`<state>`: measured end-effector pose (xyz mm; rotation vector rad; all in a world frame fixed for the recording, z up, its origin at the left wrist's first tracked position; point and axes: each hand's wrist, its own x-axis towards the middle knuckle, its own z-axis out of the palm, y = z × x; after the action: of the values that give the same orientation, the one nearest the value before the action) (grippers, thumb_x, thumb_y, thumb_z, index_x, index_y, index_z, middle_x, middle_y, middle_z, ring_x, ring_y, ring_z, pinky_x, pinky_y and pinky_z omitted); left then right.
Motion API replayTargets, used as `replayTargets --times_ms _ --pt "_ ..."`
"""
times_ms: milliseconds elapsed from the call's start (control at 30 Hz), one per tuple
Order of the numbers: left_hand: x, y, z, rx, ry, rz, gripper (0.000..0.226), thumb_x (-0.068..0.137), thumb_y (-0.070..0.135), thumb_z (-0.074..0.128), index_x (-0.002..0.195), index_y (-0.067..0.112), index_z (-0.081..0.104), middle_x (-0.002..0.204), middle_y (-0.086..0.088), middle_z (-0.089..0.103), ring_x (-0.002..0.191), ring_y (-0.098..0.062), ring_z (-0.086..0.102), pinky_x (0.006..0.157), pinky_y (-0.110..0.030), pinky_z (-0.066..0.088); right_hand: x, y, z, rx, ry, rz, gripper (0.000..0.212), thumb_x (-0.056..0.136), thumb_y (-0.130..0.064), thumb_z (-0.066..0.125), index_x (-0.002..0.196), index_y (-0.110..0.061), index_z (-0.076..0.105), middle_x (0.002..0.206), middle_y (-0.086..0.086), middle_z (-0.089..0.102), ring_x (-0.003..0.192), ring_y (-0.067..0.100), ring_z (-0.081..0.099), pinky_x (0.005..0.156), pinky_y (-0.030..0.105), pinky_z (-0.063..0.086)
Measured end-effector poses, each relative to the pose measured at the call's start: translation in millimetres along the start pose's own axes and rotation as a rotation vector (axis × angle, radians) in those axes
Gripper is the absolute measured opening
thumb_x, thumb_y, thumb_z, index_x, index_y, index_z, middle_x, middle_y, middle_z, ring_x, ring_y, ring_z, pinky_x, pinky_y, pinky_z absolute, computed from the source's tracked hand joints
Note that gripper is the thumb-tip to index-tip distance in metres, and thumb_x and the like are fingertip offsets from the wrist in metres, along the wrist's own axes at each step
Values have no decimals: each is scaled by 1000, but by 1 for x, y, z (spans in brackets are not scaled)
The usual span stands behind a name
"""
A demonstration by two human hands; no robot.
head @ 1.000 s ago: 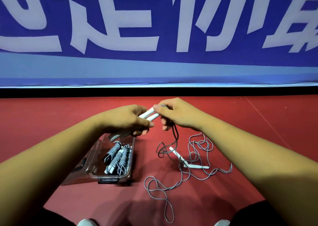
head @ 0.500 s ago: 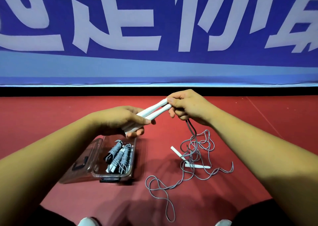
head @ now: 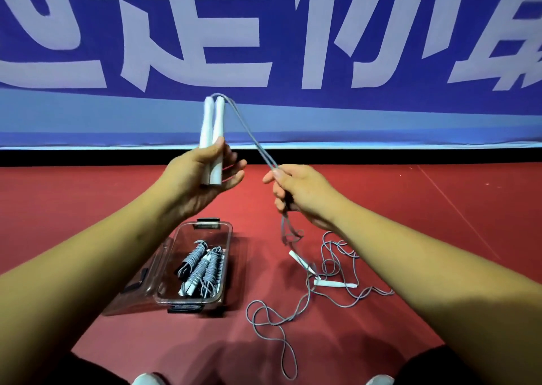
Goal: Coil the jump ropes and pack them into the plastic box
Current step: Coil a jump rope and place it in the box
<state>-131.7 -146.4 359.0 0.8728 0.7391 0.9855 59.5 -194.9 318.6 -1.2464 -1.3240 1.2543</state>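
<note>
Left hand (head: 202, 176) grips both handles (head: 211, 138) upright, thumb clamped; right hand (head: 299, 191) pinches the doubled cord (head: 249, 132). I'd keep it taut, wrap evenly around the handles, then box (head: 225, 238).

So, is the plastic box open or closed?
Open. The lid lies beside the box, on its left, and coiled ropes show inside.

The left hand (head: 202, 176) has lifted the two white handles (head: 212, 138) from lying slanted between both hands to standing upright. The right hand (head: 299, 192) has let go of their tips and now grips the doubled grey cord (head: 249, 132), drawn taut down to the right.
</note>
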Motion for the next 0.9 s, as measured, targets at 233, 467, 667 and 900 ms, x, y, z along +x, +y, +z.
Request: replayTargets --times_ms 233,467,667,900 --pt "14 -1 -1 -162 151 122 44 103 23 45 136 -7 42 127 -24 61 101 -31 71 81 -43 60 -9 3 40 67 -118 151 24 104 -15 40 91 -8 59 62 5 44 40 8 27 41 17 24" --pt "9 -7 3 -74 194 43 27 105 36 39 102 17 57 111 -8 73 117 -26 61 101 -42 45 -11 2 58 -80 -174 202 21 100 -17 46 92 -8 64 58 3 45 37 7 30 40 16 25" --pt "1 -8 6 -33 54 -29 31 100 49 45 125 35 56 100 -8 73 95 -28 71 78 -41 56 -18 -9 62 -28 -281 249 23 100 -17 46 95 -5 65 56 2 42 39 8 26 40 16 21" --pt "11 -7 -4 345 169 213 13 101 16 51 112 18 44 56 2 30 43 -11 21 47 -21 24 -28 -33 51 -262 -273 81 18 98 -18 52 93 -7 65 45 -7 45 44 15 46 56 29 38"
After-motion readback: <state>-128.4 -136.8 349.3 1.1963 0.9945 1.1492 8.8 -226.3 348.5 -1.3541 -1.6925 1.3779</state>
